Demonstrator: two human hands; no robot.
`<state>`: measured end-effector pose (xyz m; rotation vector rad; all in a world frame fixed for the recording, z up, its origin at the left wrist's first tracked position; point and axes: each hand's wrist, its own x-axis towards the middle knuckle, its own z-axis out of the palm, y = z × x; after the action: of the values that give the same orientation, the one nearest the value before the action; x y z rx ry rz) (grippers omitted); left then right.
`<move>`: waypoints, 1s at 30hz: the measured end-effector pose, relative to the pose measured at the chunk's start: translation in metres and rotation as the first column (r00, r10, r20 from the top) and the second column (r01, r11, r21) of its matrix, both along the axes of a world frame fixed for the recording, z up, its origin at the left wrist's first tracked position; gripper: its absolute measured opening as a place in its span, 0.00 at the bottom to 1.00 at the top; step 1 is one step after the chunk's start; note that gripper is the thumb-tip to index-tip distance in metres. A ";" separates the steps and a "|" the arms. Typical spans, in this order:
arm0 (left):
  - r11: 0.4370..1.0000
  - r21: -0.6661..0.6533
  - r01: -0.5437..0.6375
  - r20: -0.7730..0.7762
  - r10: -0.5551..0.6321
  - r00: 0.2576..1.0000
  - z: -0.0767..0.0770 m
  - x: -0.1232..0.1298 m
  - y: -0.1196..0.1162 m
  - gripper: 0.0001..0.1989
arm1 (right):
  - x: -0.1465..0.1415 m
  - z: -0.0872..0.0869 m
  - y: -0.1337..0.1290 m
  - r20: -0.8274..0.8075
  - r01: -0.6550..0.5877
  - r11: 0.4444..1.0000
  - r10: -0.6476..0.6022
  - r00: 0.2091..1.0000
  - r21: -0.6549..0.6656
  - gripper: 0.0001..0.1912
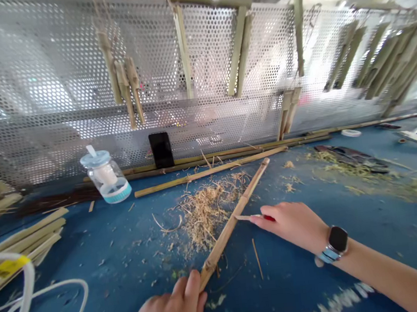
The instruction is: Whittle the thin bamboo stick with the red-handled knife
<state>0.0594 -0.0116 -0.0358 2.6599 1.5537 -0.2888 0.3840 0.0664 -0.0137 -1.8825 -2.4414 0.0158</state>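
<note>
A long bamboo stick [240, 204] slants away from me across the blue table [132, 278]. Its near end is gripped in my left hand [172, 306], fingers wrapped around it. My right hand [288, 222], with a smartwatch on the wrist, is closed on a small knife [244, 217] with a red handle. The blade's tip touches the stick's side around its middle, or lies just beside it. Left of the stick lies a heap of fine shavings [203, 215]. A thin sliver [257, 258] rests between my hands.
A lidded jar [107, 179] and a phone [161, 150] stand at the back, near more bamboo poles [210, 171]. Split strips [27, 242] and white tubing [30, 289] lie left. Bamboo pieces [238, 51] hang on the perforated metal screen [76, 100]. Dark tools [353, 156] lie right.
</note>
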 end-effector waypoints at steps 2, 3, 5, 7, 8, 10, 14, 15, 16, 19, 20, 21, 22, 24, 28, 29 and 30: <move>0.999 -0.026 -0.020 0.007 0.020 1.000 0.006 0.003 0.000 0.23 | 0.001 0.001 0.003 0.002 0.005 1.000 -0.005 1.000 -0.005 0.33; 0.999 -0.042 -0.029 0.009 0.029 1.000 0.009 0.004 0.001 0.23 | 0.001 0.001 0.004 0.002 0.003 1.000 -0.003 1.000 -0.008 0.33; 0.996 -0.079 -0.044 0.004 0.044 0.999 0.015 0.006 0.002 0.22 | -0.001 0.000 0.004 0.011 0.000 1.000 0.001 1.000 -0.012 0.33; 0.992 -0.111 -0.053 -0.010 0.052 0.999 0.019 0.007 0.004 0.23 | -0.005 -0.003 0.002 0.029 -0.009 1.000 0.009 1.000 -0.004 0.33; 0.991 -0.120 -0.056 -0.020 0.054 0.998 0.020 0.008 0.004 0.23 | -0.006 -0.003 0.001 0.038 -0.019 1.000 0.019 0.999 0.000 0.34; 0.991 -0.122 -0.062 -0.041 0.057 0.998 0.020 0.010 0.004 0.25 | -0.008 -0.004 0.001 0.057 -0.042 0.999 0.041 0.998 0.011 0.34; 0.991 -0.106 -0.076 -0.082 0.067 0.994 0.019 0.014 0.002 0.26 | -0.005 0.000 0.007 0.113 0.011 1.000 -0.014 0.993 0.027 0.33; 0.991 -0.105 -0.079 -0.087 0.070 0.994 0.019 0.015 0.002 0.26 | -0.005 0.002 0.008 0.125 0.030 0.999 -0.033 0.992 0.028 0.33; 0.991 -0.106 -0.084 -0.089 0.074 0.993 0.020 0.015 0.003 0.26 | -0.008 0.003 0.008 0.130 0.036 0.999 -0.040 0.991 0.029 0.33; 0.989 -0.113 -0.093 -0.088 0.083 0.993 0.025 0.016 0.004 0.25 | -0.019 0.004 0.002 0.091 -0.019 1.000 0.017 0.996 0.020 0.35; 0.989 -0.116 -0.091 -0.086 0.082 0.993 0.026 0.016 0.005 0.25 | -0.023 0.003 0.000 0.069 -0.047 0.999 0.046 0.997 0.007 0.36; 0.989 -0.120 -0.088 -0.083 0.078 0.993 0.027 0.016 0.005 0.25 | -0.025 0.003 -0.002 0.052 -0.068 0.998 0.068 0.996 -0.001 0.37; 0.989 -0.122 -0.083 -0.079 0.074 0.994 0.028 0.016 0.006 0.25 | -0.026 0.003 -0.003 0.047 -0.073 0.997 0.073 0.996 -0.006 0.37; 0.989 -0.128 -0.078 -0.068 0.070 0.995 0.029 0.016 0.007 0.24 | -0.024 0.004 -0.002 0.072 -0.026 1.000 0.026 0.997 0.004 0.37; 0.986 -0.139 -0.092 -0.032 0.089 0.996 0.031 0.016 0.008 0.23 | -0.023 0.006 0.002 0.113 0.062 0.998 -0.064 0.992 0.024 0.35; 0.986 -0.136 -0.097 -0.015 0.096 0.995 0.031 0.016 0.008 0.22 | -0.026 0.006 0.002 0.109 0.042 0.999 -0.044 0.993 0.023 0.35; 0.987 -0.125 -0.102 0.005 0.104 0.995 0.031 0.015 0.008 0.21 | -0.029 0.006 0.001 0.103 0.010 1.000 -0.012 0.995 0.021 0.35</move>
<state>0.0748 -0.0036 -0.0046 2.4742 1.6071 -0.3524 0.3551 0.0671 -0.0075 -1.9346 -2.4863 -0.1095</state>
